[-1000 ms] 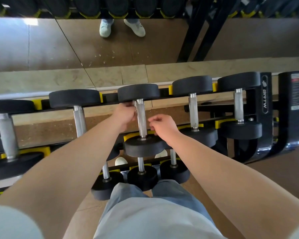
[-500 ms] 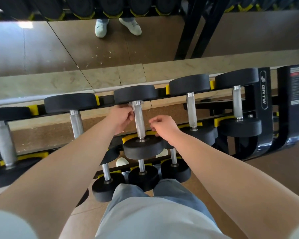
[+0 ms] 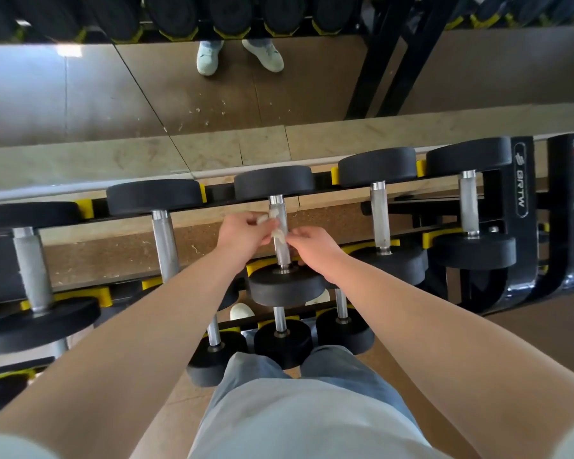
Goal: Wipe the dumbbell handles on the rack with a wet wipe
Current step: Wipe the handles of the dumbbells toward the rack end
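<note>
A black dumbbell with a silver handle lies in the middle of the rack's top tier. A small white wet wipe is bunched against that handle. My left hand pinches the wipe from the left side of the handle. My right hand pinches its lower end from the right, fingers curled at the handle. More dumbbells lie to either side on the same tier, their handles bare.
Smaller dumbbells sit on a lower tier by my knees. The black rack end frame stands at the right. A mirror wall behind the rack reflects my shoes and the floor.
Both hands have drawn together at the middle handle. The white wipe now shows between them, pinched from both sides; before it was hidden in my left hand.
</note>
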